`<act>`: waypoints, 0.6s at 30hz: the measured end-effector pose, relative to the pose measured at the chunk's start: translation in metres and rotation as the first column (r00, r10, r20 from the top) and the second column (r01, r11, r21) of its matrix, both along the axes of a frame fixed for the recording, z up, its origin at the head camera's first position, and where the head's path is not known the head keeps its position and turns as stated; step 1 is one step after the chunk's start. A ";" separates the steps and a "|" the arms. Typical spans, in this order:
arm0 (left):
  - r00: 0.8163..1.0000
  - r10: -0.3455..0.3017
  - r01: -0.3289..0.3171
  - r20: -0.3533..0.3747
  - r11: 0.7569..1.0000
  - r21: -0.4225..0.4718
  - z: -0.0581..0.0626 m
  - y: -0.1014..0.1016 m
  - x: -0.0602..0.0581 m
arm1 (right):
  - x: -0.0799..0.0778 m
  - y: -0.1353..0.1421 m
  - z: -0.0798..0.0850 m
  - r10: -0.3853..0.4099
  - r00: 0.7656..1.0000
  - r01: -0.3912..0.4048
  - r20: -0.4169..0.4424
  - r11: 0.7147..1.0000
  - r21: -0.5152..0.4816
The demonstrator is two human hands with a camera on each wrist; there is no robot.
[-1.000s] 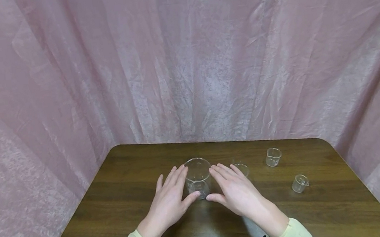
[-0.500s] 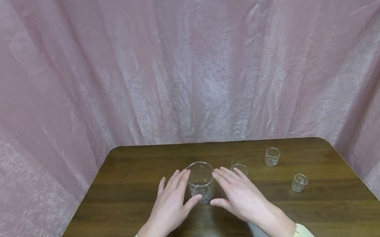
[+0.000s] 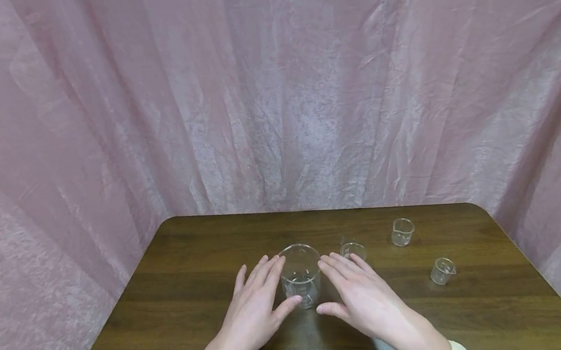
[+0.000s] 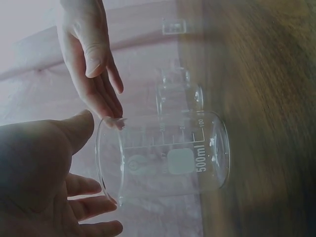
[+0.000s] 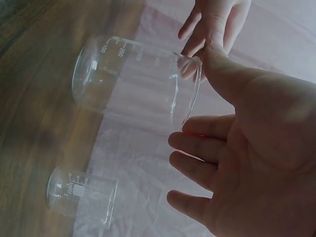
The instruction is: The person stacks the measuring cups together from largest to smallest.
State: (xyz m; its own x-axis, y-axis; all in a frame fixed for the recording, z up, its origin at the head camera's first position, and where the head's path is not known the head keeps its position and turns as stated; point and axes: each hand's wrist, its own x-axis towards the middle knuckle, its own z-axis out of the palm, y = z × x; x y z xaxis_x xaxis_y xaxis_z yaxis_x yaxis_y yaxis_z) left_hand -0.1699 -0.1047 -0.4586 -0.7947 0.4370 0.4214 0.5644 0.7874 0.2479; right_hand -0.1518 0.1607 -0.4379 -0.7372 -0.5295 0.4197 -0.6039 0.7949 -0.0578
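A large clear glass beaker (image 3: 304,288) stands upright between my two hands, its "500ml" marking (image 4: 200,158) legible in the left wrist view. My left hand (image 3: 255,308) is at its left side, fingers fairly straight and fingertips right at the rim. On the opposite side my right hand (image 3: 366,298) is held the same way, its index fingertip (image 5: 190,126) at the rim in the right wrist view. Both thumbs lie toward the near side of the glass. A smaller beaker (image 3: 353,249) is partly hidden behind my right fingers.
Two more small beakers stand to the right on the brown wooden table (image 3: 191,254): one farther back (image 3: 403,232), the smallest beaker (image 3: 443,272) nearer. A pink curtain (image 3: 271,95) hangs behind the table's rear edge.
The large beaker has come nearer to me and slightly right, with both hands moving along at its rim. The small beakers have stayed in place.
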 end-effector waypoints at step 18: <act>1.000 -0.029 0.029 0.002 1.000 0.004 -0.001 0.004 0.010 | 0.013 0.014 0.002 0.006 0.999 -0.005 0.038 1.000 -0.003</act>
State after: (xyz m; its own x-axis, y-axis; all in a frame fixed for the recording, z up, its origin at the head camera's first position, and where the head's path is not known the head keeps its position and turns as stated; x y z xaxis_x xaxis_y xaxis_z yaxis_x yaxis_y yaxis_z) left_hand -0.1603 -0.1007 -0.4597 -0.7824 0.4584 0.4216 0.5867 0.7696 0.2521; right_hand -0.1388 0.1751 -0.4356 -0.7499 -0.5323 0.3928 -0.6056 0.7914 -0.0835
